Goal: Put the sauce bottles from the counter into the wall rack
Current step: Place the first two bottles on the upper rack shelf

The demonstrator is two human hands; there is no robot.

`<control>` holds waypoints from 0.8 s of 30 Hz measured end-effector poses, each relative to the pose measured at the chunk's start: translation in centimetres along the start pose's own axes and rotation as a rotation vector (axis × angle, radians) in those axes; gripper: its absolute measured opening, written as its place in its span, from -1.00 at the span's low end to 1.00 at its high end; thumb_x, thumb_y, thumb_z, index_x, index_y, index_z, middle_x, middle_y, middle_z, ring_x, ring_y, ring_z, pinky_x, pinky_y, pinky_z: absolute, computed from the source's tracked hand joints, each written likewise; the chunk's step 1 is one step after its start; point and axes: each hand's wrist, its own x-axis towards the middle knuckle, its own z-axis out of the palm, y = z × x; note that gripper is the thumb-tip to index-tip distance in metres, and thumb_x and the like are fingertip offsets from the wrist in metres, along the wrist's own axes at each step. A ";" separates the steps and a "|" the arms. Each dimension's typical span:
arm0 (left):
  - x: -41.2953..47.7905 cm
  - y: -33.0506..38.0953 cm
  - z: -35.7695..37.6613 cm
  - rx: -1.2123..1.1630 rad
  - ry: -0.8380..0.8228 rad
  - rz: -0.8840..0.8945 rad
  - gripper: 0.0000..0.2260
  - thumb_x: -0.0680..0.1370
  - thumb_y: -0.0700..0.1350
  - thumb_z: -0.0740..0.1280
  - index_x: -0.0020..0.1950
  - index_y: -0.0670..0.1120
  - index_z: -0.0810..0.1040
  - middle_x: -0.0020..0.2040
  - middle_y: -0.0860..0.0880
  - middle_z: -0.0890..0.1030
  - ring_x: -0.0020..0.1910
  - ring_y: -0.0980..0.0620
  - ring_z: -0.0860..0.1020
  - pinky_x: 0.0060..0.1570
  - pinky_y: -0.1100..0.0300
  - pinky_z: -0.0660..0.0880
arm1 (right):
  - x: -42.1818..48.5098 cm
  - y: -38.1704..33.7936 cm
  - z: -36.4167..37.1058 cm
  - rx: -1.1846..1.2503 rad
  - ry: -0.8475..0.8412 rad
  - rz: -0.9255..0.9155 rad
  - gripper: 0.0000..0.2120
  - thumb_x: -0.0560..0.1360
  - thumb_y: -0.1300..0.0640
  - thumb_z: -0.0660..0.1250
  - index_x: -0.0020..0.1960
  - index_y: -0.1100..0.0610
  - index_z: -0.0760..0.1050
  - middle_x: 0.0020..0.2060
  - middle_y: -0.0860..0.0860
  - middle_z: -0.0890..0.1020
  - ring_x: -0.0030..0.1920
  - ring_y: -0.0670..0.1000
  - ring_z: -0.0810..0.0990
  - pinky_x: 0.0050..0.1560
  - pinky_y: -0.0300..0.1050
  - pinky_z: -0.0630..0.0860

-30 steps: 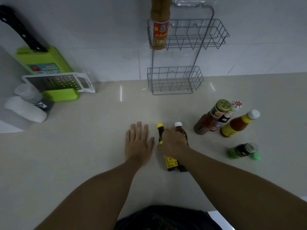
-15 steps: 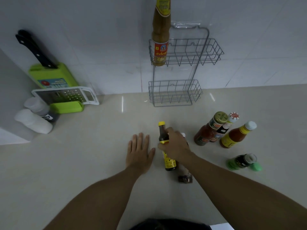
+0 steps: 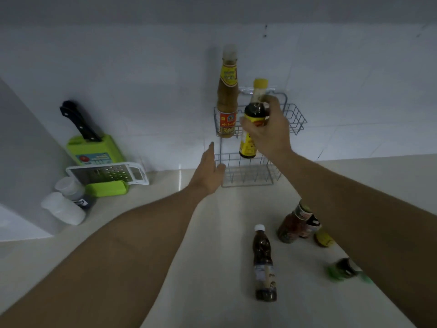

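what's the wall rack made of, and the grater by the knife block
Wall rack: thin metal wire with a pale grey, possibly coated finish; you see the wall through its open grid. Grater: white frame, likely plastic, around a dull grey perforated plate that looks like metal.

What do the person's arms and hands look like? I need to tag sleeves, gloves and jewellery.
Both forearms are bare to the frame edge: no sleeves visible. The left hand and right hand wear no gloves; no watch, bracelet or ring is visible. The picture is dim and slightly blurred.

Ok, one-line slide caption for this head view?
Right hand lifts a dark yellow-capped sauce bottle toward the grey wire wall rack; open left hand hovers beside it.
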 end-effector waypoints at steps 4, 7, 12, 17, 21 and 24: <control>3.1 5.1 -1.8 -0.052 0.077 0.126 -0.39 0.66 -0.17 0.17 0.63 -0.04 -0.06 0.63 -0.05 0.08 0.57 0.01 0.11 0.46 0.24 0.02 | 5.0 -1.6 -0.9 -0.028 0.080 -0.065 -0.40 0.41 -0.11 0.51 0.34 0.09 0.40 0.03 -0.08 0.62 -0.01 -0.03 0.64 0.05 -0.10 0.61; 4.4 6.6 -2.1 -0.130 0.100 0.206 -0.48 0.65 -0.16 0.22 0.58 -0.05 0.16 0.48 -0.09 0.37 0.42 -0.01 0.37 0.50 0.04 0.24 | 7.1 -1.9 -0.7 -0.064 0.055 -0.082 -0.39 0.38 -0.13 0.52 0.31 0.11 0.43 0.10 0.02 0.63 0.08 0.06 0.63 0.12 0.08 0.59; 4.3 6.5 -1.8 -0.140 0.089 0.180 -0.47 0.66 -0.08 0.21 0.60 0.03 0.12 0.51 -0.03 0.35 0.45 0.00 0.35 0.48 0.07 0.25 | 7.5 -0.8 0.3 -0.113 -0.055 -0.046 -0.47 0.45 -0.03 0.49 0.33 0.11 0.43 0.16 0.06 0.63 0.06 0.01 0.56 0.08 -0.18 0.47; 4.3 6.5 -2.2 -0.106 0.082 0.174 -0.49 0.66 -0.08 0.18 0.60 0.06 0.12 0.51 -0.02 0.35 0.46 0.00 0.35 0.47 0.10 0.24 | 6.6 1.1 1.0 -0.098 -0.203 0.038 -0.49 0.48 -0.08 0.46 0.36 0.03 0.43 0.24 0.02 0.60 0.18 0.04 0.56 0.26 0.05 0.52; 4.5 6.3 -2.1 -0.080 0.081 0.158 -0.47 0.66 -0.07 0.18 0.60 0.06 0.10 0.52 -0.02 0.35 0.46 -0.02 0.35 0.49 -0.02 0.26 | 6.4 1.9 1.2 -0.089 -0.265 0.094 -0.39 0.44 -0.08 0.49 0.42 -0.02 0.37 0.25 0.00 0.61 0.24 0.08 0.59 0.27 0.08 0.53; 4.3 6.4 -2.0 -0.080 0.077 0.162 -0.47 0.67 -0.08 0.17 0.61 0.06 0.07 0.54 -0.01 0.32 0.47 -0.01 0.32 0.47 0.09 0.23 | 6.6 2.9 1.2 -0.118 -0.317 0.167 -0.30 0.36 0.01 0.54 0.43 0.03 0.35 0.22 0.04 0.63 0.21 0.11 0.61 0.22 0.14 0.57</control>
